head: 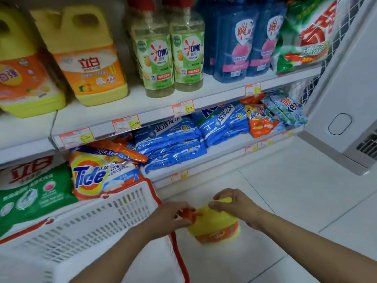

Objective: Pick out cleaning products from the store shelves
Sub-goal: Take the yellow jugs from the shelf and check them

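A yellow detergent jug (216, 225) with an orange label stands low over the white floor, beside the white shopping basket (98, 223) with red trim. My left hand (173, 216) grips the jug's orange cap. My right hand (234, 203) holds the jug's yellow handle from the top. Both hands are on the same jug, and its lower front faces me.
The shelves carry two big yellow jugs (87, 56), two OMO bottles (169, 52), blue refill pouches (240, 39), a Tide bag (98, 174) and blue powder bags (169, 139). A white freezer (344, 111) stands at the right. White tiled floor (285, 201) lies beyond the hands.
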Available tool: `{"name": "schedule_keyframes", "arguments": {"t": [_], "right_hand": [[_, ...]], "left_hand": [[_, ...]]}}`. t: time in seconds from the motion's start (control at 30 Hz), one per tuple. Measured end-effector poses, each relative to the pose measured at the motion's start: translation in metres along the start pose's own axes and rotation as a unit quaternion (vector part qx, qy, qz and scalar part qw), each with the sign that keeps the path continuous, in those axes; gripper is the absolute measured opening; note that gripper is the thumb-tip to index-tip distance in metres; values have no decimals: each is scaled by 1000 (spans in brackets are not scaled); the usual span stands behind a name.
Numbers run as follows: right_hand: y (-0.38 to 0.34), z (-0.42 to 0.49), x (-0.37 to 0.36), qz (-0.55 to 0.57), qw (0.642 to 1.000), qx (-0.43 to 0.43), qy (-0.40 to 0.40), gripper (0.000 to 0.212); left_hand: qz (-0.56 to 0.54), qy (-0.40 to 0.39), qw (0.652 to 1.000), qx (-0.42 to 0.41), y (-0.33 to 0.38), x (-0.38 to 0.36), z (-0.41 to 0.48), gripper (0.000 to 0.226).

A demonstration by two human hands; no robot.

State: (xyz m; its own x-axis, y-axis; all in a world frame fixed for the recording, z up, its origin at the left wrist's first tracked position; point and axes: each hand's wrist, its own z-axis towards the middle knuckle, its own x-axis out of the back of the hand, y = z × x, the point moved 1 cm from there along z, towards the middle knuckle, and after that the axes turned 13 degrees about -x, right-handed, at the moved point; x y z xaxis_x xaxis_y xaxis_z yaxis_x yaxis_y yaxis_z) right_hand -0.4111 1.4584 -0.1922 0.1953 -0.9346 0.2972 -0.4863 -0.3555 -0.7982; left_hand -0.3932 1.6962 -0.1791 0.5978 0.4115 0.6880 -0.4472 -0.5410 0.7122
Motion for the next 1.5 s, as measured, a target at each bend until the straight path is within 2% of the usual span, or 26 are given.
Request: {"name": "schedule_keyframes", "arguments": {"t": [0.07,0.17,0.27,0.4,0.53,0.57,0.7,0.73,0.97,1.1,1.33,1.5], "right_hand": [[-36,-13,1,44,999,23,1,53],[-91,-30,2,80,995,63,-20,58],[-142,-43,-6,106,990,87,-42,61],[-206,-59,-32,125,974,177,-74,32],[-264,-68,-61,92,952,265,-122,24],[-276,-66,-69,78,945,288,-135,28],[-303,-50,-111,-2,924,345,-163,80],[-305,-44,-125,-17,921,352,-165,86],[-355,1,-197,15,899,436,-35,83],[-383,24,-223,25,881,473,10,76],[-394,62,-250,24,906,423,12,74],[-411,70,-255,22,925,379,9,71]], "left_hand": [[-48,62,997,0,-1,25,-8,43],[-96,113,989,5,-3,51,-24,76],[-91,173,981,-15,-1,60,-41,79],[-205,347,914,-55,3,87,-69,67],[-217,454,861,-77,10,134,-117,71],[-205,469,854,-88,12,146,-129,69],[-156,533,825,-106,15,192,-175,56],[-148,545,818,-107,13,202,-185,55],[-82,573,808,-111,-18,283,-218,70],[-20,568,815,-113,-50,322,-218,60],[-39,552,826,-109,-96,344,-206,58],[-68,563,819,-86,-105,356,-198,55]]}}
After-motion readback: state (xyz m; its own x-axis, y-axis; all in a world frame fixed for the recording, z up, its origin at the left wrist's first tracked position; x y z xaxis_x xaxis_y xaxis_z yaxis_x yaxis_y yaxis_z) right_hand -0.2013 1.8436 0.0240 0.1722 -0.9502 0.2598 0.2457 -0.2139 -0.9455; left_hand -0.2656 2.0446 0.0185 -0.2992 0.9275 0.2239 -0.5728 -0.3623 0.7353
